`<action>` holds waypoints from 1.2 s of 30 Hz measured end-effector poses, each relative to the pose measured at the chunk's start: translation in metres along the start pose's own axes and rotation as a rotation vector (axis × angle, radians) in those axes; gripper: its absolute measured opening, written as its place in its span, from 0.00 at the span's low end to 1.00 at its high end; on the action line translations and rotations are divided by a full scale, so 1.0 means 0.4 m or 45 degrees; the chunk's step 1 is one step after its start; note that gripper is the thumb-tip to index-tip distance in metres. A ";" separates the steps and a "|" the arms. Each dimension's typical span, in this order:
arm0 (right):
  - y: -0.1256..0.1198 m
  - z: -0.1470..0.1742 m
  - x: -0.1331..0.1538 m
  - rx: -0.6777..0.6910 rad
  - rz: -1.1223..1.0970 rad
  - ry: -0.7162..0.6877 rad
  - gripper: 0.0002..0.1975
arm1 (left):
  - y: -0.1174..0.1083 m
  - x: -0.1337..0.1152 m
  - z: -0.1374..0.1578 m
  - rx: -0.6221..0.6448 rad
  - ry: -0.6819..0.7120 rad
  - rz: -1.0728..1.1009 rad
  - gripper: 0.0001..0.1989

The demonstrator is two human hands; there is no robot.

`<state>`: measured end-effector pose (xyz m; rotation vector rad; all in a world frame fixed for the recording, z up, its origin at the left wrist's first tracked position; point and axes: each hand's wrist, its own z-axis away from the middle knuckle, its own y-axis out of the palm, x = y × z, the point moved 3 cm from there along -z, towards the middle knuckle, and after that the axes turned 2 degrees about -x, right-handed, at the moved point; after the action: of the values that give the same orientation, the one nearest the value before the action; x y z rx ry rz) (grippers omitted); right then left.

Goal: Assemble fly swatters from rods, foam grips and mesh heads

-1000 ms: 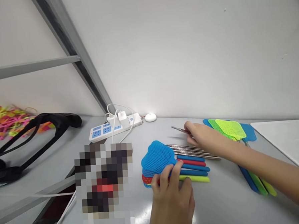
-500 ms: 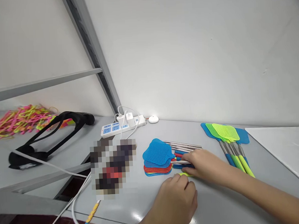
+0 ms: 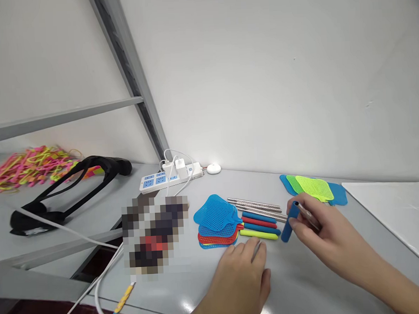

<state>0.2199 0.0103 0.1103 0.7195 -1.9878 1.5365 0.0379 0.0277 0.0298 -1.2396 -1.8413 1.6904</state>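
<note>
My right hand (image 3: pixel 322 233) is closed on a blue handle grip (image 3: pixel 289 224), held tilted above the table with its open end up. A metal rod (image 3: pixel 309 216) also lies in those fingers. My left hand (image 3: pixel 239 279) rests closed at the front of the table, and a thin grey metal piece (image 3: pixel 256 251) shows between its fingers. Beyond it lie blue, red and yellow-green handle grips (image 3: pixel 259 234), side by side. Several metal rods (image 3: pixel 256 203) lie behind them. Left of these is a stack of mesh fly swatter heads (image 3: pixel 216 214), blue on top.
Fly swatters (image 3: pixel 316 189) in blue and green lie at the back right, partly behind my right hand. A white board (image 3: pixel 391 203) is farther right. A power strip (image 3: pixel 154 182), cables, a pixelated object (image 3: pixel 159 237), a black strap frame (image 3: pixel 92 196) and a metal rack (image 3: pixel 135 86) stand left.
My right hand has lifted off the handle grips and moved right, now with a blue grip and rod. My left hand has shifted slightly left; a metal piece now shows in it.
</note>
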 end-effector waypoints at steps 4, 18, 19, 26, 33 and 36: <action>0.024 0.026 -0.023 0.072 -0.275 0.053 0.07 | -0.005 0.006 -0.002 0.033 -0.023 0.058 0.19; 0.131 0.053 -0.042 0.311 -0.865 0.343 0.13 | -0.029 0.005 0.011 0.082 -0.206 0.809 0.12; 0.127 0.049 -0.047 0.239 -0.930 0.341 0.14 | -0.027 0.006 0.010 0.098 -0.220 0.763 0.11; 0.045 0.013 -0.080 -0.302 -1.256 0.116 0.25 | -0.010 0.011 0.007 0.186 -0.234 0.426 0.08; 0.030 0.009 -0.131 -0.378 -1.093 0.317 0.32 | -0.008 0.011 0.005 0.233 -0.211 0.397 0.11; 0.026 0.001 -0.129 -0.409 -1.123 0.311 0.30 | -0.009 0.010 0.003 0.217 -0.173 0.403 0.12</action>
<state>0.2501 0.0170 0.0678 1.0194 -1.3769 0.7175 0.0335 0.0304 0.0318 -1.4334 -1.5939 2.0979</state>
